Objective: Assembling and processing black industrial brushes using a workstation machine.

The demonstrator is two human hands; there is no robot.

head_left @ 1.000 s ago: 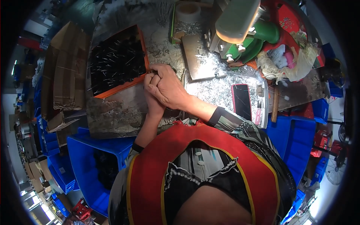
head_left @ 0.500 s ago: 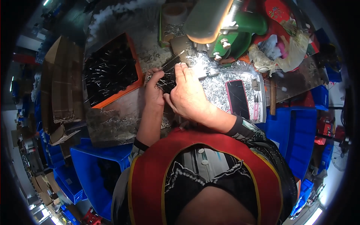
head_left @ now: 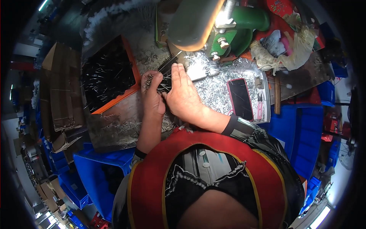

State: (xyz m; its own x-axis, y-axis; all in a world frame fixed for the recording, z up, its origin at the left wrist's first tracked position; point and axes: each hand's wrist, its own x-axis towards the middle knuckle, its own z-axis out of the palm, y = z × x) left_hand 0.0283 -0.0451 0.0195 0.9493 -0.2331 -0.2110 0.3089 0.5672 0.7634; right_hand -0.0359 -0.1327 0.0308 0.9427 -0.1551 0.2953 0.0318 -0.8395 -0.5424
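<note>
Head view: bundle of thin metal pins (head_left: 164,76) lies between both hands (head_left: 167,95).

A green machine (head_left: 228,26) blocks the way just beyond the hands; an orange-rimmed tray (head_left: 108,74) crowds their left, while worktop (head_left: 217,89) toward the phone (head_left: 240,98) lies open.

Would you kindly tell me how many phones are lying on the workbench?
1: a phone with a pink rim, face up, right of the right hand. Others may be hidden under the clutter.

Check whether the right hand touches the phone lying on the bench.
Apart. The head view shows the right hand on the bundle of thin metal pins, with littered bench between it and the phone.
</note>
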